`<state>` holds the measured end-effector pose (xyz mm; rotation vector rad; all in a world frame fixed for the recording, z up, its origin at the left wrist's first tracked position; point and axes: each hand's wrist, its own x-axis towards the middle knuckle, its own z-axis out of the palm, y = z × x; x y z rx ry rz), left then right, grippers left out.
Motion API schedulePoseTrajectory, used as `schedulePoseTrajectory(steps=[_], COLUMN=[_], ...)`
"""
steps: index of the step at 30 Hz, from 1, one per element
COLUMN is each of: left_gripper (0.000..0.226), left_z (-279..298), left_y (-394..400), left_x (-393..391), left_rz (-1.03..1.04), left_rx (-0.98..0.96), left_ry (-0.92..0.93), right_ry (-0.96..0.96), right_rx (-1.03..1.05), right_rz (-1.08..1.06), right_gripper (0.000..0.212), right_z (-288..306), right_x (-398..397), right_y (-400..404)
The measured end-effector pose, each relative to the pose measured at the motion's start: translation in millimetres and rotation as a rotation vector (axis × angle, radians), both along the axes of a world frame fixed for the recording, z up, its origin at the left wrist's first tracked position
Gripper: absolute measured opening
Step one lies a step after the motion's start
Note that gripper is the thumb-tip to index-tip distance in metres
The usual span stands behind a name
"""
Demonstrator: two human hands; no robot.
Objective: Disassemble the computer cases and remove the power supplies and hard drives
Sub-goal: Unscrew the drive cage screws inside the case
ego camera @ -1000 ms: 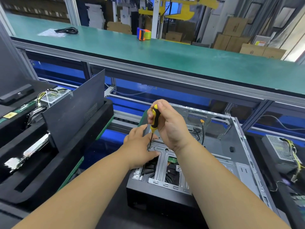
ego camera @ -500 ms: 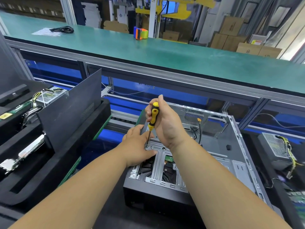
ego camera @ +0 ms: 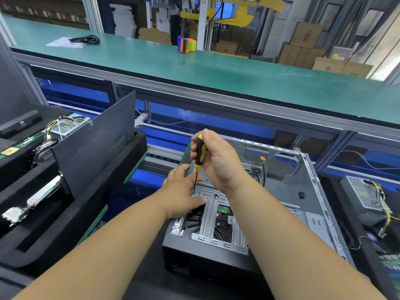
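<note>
An open computer case lies on its side in front of me. A metal drive bracket spans its near left corner, and a hard drive shows through the bracket's gaps. My right hand grips a black and yellow screwdriver upright, its tip on a screw at the bracket's far left corner. My left hand rests on the bracket beside the screw, fingers near the shaft.
A black side panel leans in a black foam tray on the left, beside a removed power supply. Another power supply lies on the right. A green conveyor runs behind, carrying a tape dispenser and a cable.
Both hands stay at the same bracket screw; the screwdriver handle has turned slightly in my right hand. The view has shifted a little.
</note>
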<state>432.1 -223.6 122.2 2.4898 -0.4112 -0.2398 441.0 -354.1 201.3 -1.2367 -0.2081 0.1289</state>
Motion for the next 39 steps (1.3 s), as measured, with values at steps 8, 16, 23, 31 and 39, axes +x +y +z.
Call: schedulePoseTrajectory(steps=[8, 16, 23, 31, 39], left_gripper=[0.049, 0.053, 0.046, 0.051, 0.05], left_z=[-2.0, -0.8, 0.4, 0.8, 0.9], left_y=[1.1, 0.6, 0.6, -0.2, -0.1], left_x=[0.9, 0.5, -0.4, -0.3, -0.6], left_rz=[-0.001, -0.009, -0.002, -0.005, -0.011], left_rx=[-0.016, -0.007, -0.038, -0.018, -0.017], left_ry=[0.004, 0.005, 0.006, 0.0, -0.012], right_ry=[0.002, -0.013, 0.008, 0.005, 0.03], right_rx=[0.043, -0.004, 0.0, 0.017, 0.047], right_rz=[-0.001, 0.013, 0.01, -0.002, 0.014], right_gripper=[0.042, 0.026, 0.031, 0.034, 0.03], right_z=[-1.2, 0.2, 2.4, 6.1, 7.0], right_x=[0.8, -2.0, -1.0, -2.9, -2.5], right_y=[2.6, 5.2, 2.7, 4.4, 6.5])
